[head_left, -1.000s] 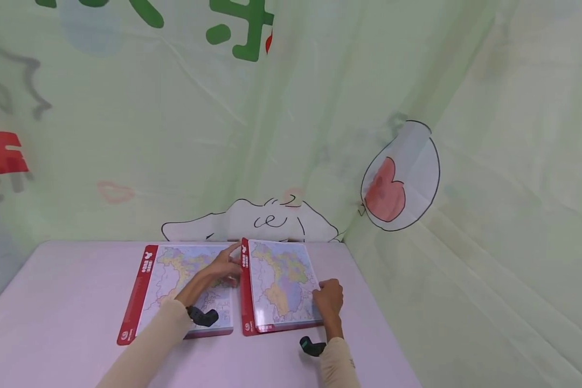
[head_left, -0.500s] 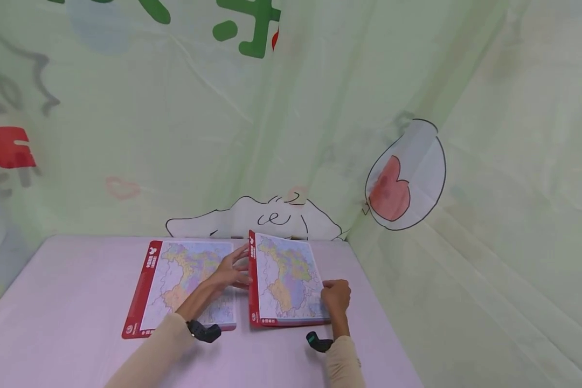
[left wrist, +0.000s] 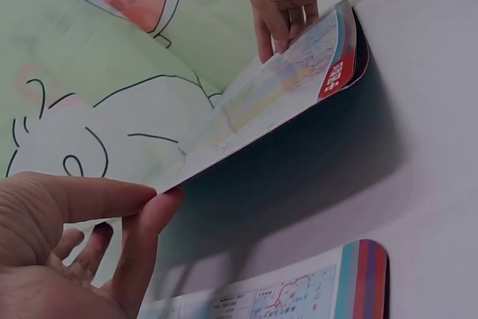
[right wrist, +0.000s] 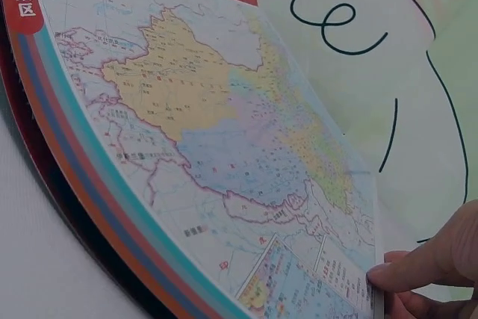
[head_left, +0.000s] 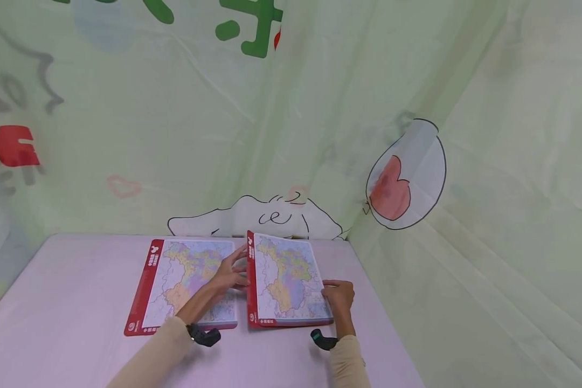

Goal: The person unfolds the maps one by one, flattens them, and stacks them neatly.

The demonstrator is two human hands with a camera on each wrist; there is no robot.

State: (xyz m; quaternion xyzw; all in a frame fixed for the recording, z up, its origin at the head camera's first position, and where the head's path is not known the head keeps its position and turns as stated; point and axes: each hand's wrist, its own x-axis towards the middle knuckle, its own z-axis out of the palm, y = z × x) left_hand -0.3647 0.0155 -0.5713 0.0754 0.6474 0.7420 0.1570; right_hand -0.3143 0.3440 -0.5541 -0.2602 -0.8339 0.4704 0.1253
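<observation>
A map booklet with a red left border is held tilted between both hands, its left side raised off the table. My left hand pinches its left edge between thumb and index finger, the other fingers spread loosely. At the opposite edge, my right hand grips the booklet with thumb and fingers. Layered coloured tabs run along its lower edge in the right wrist view. A second, similar map booklet lies flat on the left, partly covered by my left forearm.
The pale pink table carries both booklets. Behind it hangs a light green curtain with cartoon drawings, and another curtain side slants along the right. Black wrist cameras are strapped on both wrists.
The booklet's top sheets, earlier skewed over the red border beneath, now line up with it. Its left side has risen, and both hands have shifted slightly right in the view.
</observation>
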